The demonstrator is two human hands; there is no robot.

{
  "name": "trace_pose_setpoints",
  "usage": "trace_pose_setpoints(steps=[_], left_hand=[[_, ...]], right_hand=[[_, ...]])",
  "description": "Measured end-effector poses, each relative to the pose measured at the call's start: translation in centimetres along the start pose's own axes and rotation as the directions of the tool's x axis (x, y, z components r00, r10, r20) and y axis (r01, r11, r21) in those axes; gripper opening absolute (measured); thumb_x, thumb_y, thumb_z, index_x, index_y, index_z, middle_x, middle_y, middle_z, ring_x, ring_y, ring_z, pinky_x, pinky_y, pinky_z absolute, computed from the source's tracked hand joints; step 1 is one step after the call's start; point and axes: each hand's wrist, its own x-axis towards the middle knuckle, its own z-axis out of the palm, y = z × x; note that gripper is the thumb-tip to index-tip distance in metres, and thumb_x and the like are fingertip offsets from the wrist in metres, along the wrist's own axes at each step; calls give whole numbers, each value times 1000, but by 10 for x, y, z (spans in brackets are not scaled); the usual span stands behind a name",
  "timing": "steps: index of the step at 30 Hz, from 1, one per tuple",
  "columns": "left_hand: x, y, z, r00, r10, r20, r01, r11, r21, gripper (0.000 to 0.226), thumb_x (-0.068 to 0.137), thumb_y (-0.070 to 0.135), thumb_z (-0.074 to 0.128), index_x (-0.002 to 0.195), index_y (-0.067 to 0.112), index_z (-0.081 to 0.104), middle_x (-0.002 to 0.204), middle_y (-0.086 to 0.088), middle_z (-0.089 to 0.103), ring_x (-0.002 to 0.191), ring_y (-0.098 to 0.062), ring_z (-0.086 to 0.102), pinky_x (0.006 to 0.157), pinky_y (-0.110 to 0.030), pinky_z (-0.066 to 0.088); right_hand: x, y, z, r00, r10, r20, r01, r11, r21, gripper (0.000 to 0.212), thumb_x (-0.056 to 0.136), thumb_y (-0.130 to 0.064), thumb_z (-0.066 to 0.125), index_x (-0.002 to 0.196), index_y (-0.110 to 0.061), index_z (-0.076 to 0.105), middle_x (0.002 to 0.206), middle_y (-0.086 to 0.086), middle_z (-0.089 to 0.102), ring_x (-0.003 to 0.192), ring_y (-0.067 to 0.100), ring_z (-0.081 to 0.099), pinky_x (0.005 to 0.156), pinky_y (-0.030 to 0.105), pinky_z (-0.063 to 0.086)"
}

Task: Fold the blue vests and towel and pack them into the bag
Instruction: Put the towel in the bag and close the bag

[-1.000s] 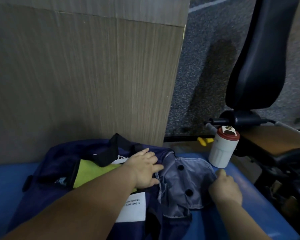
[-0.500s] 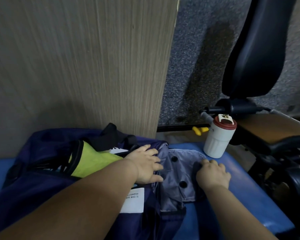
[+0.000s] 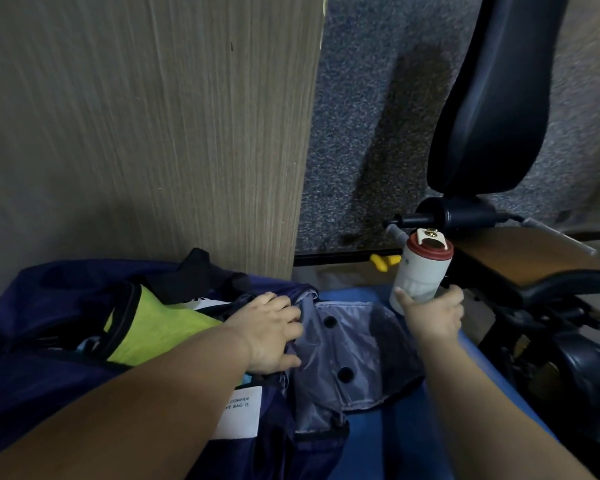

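Right hand (image 3: 433, 315), half a second ago on the grey flap (image 3: 347, 355), now grips the base of the white bottle (image 3: 421, 271). Left hand (image 3: 271, 332) stays flat, fingers spread, on the open navy bag (image 3: 49, 375), which lies on the blue surface (image 3: 395, 445) with yellow-green cloth (image 3: 153, 329) inside.

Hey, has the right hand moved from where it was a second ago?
Yes. The right hand went off the bag's grey flap, away from the person, to the white bottle and now grips its base.
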Motion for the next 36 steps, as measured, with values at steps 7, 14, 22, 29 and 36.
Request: trace_pose_setpoints(steps=[7, 14, 22, 29, 36], left_hand=[[3, -4, 3, 995, -21, 94, 31, 993, -110, 78, 87, 78, 26, 154, 42, 4, 163, 7, 9, 150, -20, -4, 119, -44, -11], [5, -8, -1, 995, -39, 90, 57, 978, -200, 85, 79, 83, 40, 151, 40, 24, 141, 7, 42, 135, -18, 24, 113, -38, 14], [4, -8, 4, 996, -86, 21, 89, 959, -270, 85, 78, 63, 62, 150, 36, 24, 146, 6, 25, 137, -21, 14, 118, -39, 9], [-6, -11, 5, 975, -213, -59, 187, 939, -289, 94, 71, 53, 70, 149, 34, 23, 148, 7, 20, 138, -21, 13, 117, -37, 8], [-21, -22, 1, 819, -556, -140, 484, 801, -352, 71, 76, 67, 62, 129, 23, 44, 128, 1, 45, 122, -22, 39, 104, -35, 31]], right_hand=[[28, -18, 3, 994, -105, 27, 92, 951, 294, 113, 68, -27, 89, 152, -16, 15, 146, 11, 43, 132, 33, 43, 102, 45, 38], [26, -11, 9, 970, -238, -40, 240, 932, 273, 82, 66, -29, 88, 132, -16, 41, 121, 8, 58, 108, 27, 57, 81, 38, 43], [-18, -26, 10, 907, -418, 50, 368, 844, 392, 84, 74, -21, 84, 140, -16, 33, 117, 0, 54, 100, 16, 55, 82, 29, 39], [-77, -29, 19, 838, -238, 491, 77, 943, 325, 63, 81, -34, 77, 119, -21, 29, 107, -1, 56, 88, 17, 61, 74, 35, 49], [-119, -14, 33, 805, -100, 585, 0, 986, 168, 75, 73, -58, 75, 125, -22, 34, 110, 0, 61, 97, 23, 63, 90, 44, 51]])
